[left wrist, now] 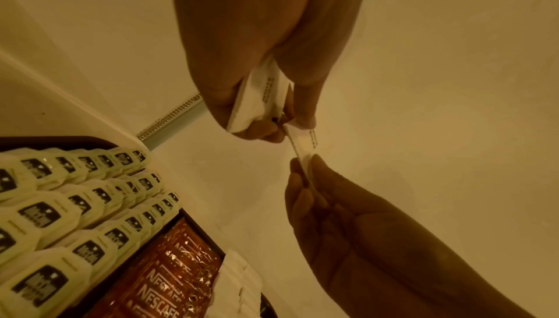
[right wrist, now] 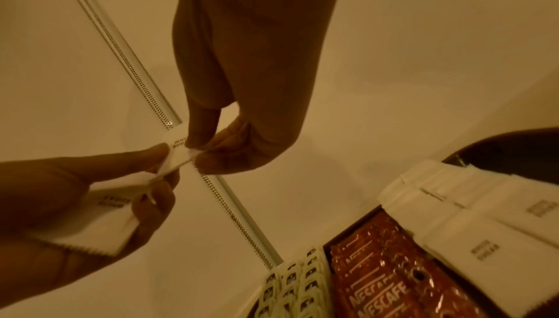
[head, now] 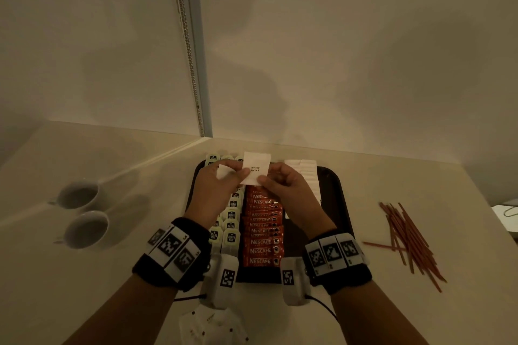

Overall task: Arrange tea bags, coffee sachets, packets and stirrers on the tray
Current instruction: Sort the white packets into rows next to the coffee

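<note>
We see a white sugar packet (head: 255, 168) held above the tray (head: 333, 176); the right hand (head: 286, 185) pinches its corner, and the left hand (head: 221, 179) grips it together with more packets (left wrist: 257, 103). Stirrers (head: 406, 235) lie on the table to the right.

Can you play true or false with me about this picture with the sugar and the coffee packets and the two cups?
1. Both hands hold white sugar packets above the tray. True: the right hand pinches one sugar packet, and the left hand holds a few more.
2. The red stirrers are on the tray. False: they lie on the table, right of it.
3. The coffee packets sit in a row down the middle of the tray. True.
4. The two cups stand on the tray. False: they stand on the table, left of it.
5. The tea bags lie left of the coffee. True.
</note>
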